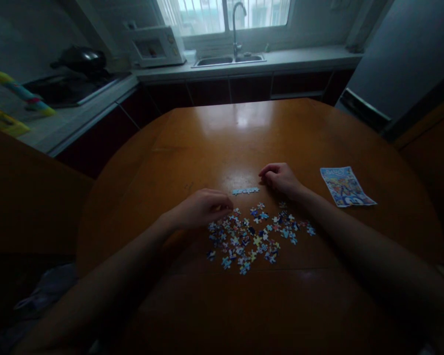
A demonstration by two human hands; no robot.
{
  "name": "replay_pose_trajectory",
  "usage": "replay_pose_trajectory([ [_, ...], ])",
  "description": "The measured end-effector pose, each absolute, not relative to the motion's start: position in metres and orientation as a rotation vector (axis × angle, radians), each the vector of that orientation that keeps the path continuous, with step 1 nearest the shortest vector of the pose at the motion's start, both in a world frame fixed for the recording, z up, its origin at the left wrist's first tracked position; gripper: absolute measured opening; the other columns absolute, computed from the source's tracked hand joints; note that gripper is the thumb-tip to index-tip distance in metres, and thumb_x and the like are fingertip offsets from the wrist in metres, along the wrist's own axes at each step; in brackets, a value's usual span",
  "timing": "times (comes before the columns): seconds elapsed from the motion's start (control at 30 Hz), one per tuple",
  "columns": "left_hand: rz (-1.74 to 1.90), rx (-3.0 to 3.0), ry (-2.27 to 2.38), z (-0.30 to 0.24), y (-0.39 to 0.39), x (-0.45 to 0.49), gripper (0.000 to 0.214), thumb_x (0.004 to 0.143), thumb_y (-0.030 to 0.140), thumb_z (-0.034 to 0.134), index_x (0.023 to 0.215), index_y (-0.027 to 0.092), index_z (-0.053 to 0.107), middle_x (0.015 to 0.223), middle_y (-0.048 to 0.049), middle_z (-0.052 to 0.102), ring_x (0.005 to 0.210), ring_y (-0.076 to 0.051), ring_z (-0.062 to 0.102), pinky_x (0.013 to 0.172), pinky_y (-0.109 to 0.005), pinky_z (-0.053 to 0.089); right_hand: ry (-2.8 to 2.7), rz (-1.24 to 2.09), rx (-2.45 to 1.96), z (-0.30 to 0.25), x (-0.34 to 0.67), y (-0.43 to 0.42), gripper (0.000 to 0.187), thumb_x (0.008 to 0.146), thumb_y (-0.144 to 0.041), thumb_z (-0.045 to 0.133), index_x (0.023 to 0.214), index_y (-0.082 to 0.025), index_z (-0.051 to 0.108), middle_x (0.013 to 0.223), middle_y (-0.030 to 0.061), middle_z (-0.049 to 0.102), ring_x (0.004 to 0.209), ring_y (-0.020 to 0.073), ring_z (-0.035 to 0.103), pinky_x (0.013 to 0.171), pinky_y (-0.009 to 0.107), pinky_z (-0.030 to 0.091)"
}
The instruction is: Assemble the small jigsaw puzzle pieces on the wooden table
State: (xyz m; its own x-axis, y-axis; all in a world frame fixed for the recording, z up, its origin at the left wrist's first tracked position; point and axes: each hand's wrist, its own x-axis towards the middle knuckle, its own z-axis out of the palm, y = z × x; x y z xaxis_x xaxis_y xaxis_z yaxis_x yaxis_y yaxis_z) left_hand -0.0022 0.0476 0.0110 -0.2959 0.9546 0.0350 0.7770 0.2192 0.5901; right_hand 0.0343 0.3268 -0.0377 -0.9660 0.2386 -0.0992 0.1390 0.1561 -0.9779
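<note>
Many small loose jigsaw pieces lie in a scattered heap on the wooden table. Just beyond them is a short joined strip of pale blue jigsaw pieces. My left hand reaches over the heap's left edge, its fingers curled together close to the pieces. Whatever may be between those fingertips is hidden. To the right of the strip, my right hand rests on the table with its fingers curled in, and I see nothing in them.
A colourful printed sheet lies on the table to the right. Behind stand a counter with a sink and tap, and a white microwave. At the left are a stove with a dark pan and a colourful toy.
</note>
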Motion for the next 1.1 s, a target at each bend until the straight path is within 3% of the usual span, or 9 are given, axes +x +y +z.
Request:
replay_pose_trajectory([
  [0.1, 0.988, 1.376, 2.431, -0.01, 0.045, -0.025, 0.024, 0.095, 0.028, 0.051, 0.099, 0.014, 0.071, 0.068, 0.0005, 0.06, 0.059, -0.01, 0.049, 0.057, -0.021, 0.037, -2.332, 1.956, -0.379, -0.038, 0.034, 0.327, 0.02, 0.067, -0.01, 0.051, 0.075, -0.013, 0.069, 0.061, 0.0041, 0.064, 0.051, 0.0121, 0.057, 0.042, 0.021, 0.034],
  [0.2, 1.144, 1.157, 2.584, -0.028, 0.044, -0.044, 0.027, 0.089, 0.026, 0.049, 0.099, 0.013, 0.07, 0.068, 0.0011, 0.058, 0.058, -0.01, 0.048, 0.055, -0.02, 0.036, -2.323, 1.971, -0.387, -0.037, 0.035, 0.327, 0.019, 0.067, -0.009, 0.052, 0.075, -0.013, 0.069, 0.06, 0.0034, 0.063, 0.052, 0.0125, 0.059, 0.041, 0.021, 0.035],
  [0.37, 1.027, 1.141, 2.575, -0.04, 0.042, -0.056, 0.026, 0.083, 0.024, 0.049, 0.092, 0.013, 0.07, 0.066, 0.0009, 0.061, 0.058, -0.011, 0.051, 0.056, -0.02, 0.037, -2.303, 2.004, -0.407, -0.037, 0.034, 0.329, 0.019, 0.069, -0.007, 0.051, 0.075, -0.013, 0.069, 0.061, 0.0025, 0.062, 0.05, 0.011, 0.059, 0.037, 0.019, 0.032],
  [0.57, 0.948, 1.188, 2.568, -0.041, 0.041, -0.057, 0.026, 0.085, 0.023, 0.049, 0.095, 0.014, 0.071, 0.071, -0.0005, 0.066, 0.062, -0.012, 0.056, 0.06, -0.02, 0.04, -2.294, 2.023, -0.396, -0.039, 0.033, 0.33, 0.017, 0.069, -0.007, 0.054, 0.075, -0.014, 0.069, 0.062, 0.0026, 0.063, 0.047, 0.0078, 0.052, 0.037, 0.016, 0.033],
  [0.93, 0.929, 1.232, 2.576, -0.048, 0.038, -0.062, 0.026, 0.087, 0.025, 0.049, 0.096, 0.015, 0.072, 0.083, -0.0038, 0.072, 0.071, -0.014, 0.063, 0.066, -0.023, 0.046, -2.289, 2.035, -0.426, -0.038, 0.032, 0.329, 0.017, 0.07, -0.006, 0.053, 0.075, -0.014, 0.068, 0.061, 0.0021, 0.063, 0.049, 0.0102, 0.058, 0.039, 0.018, 0.032],
  [1.1, 0.937, 1.243, 2.583, -0.051, 0.038, -0.063, 0.026, 0.087, 0.025, 0.049, 0.096, 0.016, 0.072, 0.084, -0.0038, 0.073, 0.072, -0.016, 0.064, 0.067, -0.024, 0.047, -2.284, 2.051, -0.42, -0.038, 0.031, 0.331, 0.018, 0.073, -0.005, 0.054, 0.076, -0.013, 0.069, 0.063, 0.0025, 0.064, 0.048, 0.008, 0.054, 0.038, 0.016, 0.033],
])
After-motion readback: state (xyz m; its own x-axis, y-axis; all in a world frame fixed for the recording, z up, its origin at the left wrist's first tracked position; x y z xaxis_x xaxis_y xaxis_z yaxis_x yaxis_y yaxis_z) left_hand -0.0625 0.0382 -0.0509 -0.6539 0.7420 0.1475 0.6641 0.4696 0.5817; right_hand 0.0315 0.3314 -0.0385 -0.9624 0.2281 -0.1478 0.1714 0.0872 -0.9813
